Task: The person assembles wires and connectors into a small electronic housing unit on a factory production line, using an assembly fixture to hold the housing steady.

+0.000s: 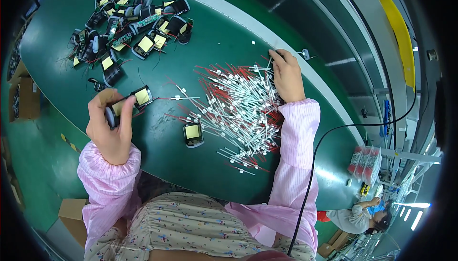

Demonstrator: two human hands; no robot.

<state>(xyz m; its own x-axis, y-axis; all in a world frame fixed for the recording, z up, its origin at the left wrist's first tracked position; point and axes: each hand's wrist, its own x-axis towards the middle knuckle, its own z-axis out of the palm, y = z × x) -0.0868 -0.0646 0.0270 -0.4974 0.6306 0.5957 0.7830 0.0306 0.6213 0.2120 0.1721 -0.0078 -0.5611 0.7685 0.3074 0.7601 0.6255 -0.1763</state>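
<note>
My left hand [110, 122] is closed round a black curved casing [116, 108], pinched between thumb and fingers. Right beside that casing, near the fingertips, is a black module with a pale yellow pad [142, 96]; whether the two are joined I cannot tell. My right hand [288, 74] is at the far right edge of a heap of white leads with red wire ends [238, 103]. Its fingers are bent together at the tips, and what they grip, if anything, is too small to make out. Another black module with a yellow pad [193, 133] lies left of the heap.
Many similar black modules with wires and green circuit boards [129, 27] are piled at the far left of the green table [181, 175]. A black cable [315, 161] hangs across the right side. Bagged leads [364, 163] and another person [355, 218] are at the right.
</note>
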